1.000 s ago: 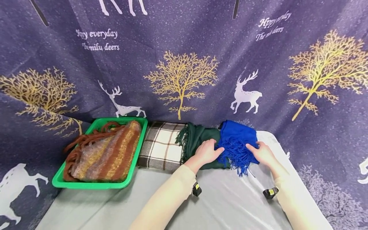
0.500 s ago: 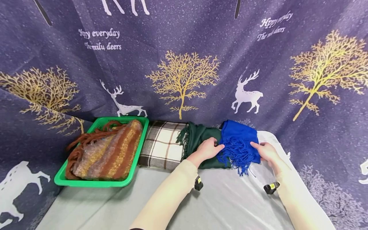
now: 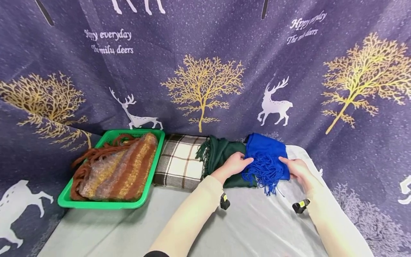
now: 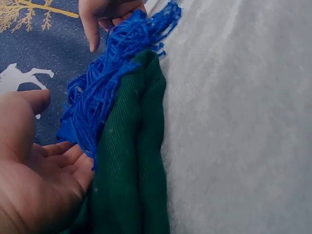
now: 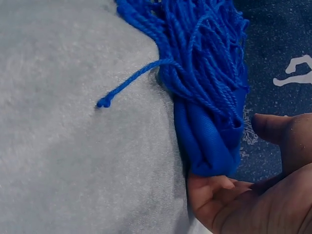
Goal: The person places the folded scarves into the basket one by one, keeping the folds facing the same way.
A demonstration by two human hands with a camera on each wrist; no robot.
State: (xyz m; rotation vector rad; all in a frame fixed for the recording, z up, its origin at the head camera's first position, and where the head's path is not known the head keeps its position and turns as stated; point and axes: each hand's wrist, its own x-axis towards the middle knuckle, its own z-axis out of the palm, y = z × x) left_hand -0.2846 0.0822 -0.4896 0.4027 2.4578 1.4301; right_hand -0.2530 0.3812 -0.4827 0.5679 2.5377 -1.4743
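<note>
A folded blue scarf (image 3: pixel 267 144) with a tangle of long fringe lies at the right end of a row of folded cloths. My left hand (image 3: pixel 233 165) is at its left side, over the dark green fringed scarf (image 3: pixel 223 151). In the left wrist view the left fingers (image 4: pixel 73 163) reach against the blue scarf's end, the thumb held apart. At the other side is my right hand (image 3: pixel 298 169). Its fingers (image 5: pixel 207 190) touch the scarf's folded end from below in the right wrist view, while the thumb (image 5: pixel 270 126) stands away from the cloth.
Left of the green scarf lies a folded brown-and-white plaid cloth (image 3: pixel 184 162). A green basket (image 3: pixel 106 205) at the far left holds a brown-and-yellow striped fringed scarf (image 3: pixel 122 171). The grey-covered table (image 3: pixel 257 225) meets a printed curtain (image 3: pixel 205 43) behind.
My left hand has shifted slightly right, closer to the blue scarf. The right thumb has moved slightly up and right along the scarf's edge. The scarves have hardly moved.
</note>
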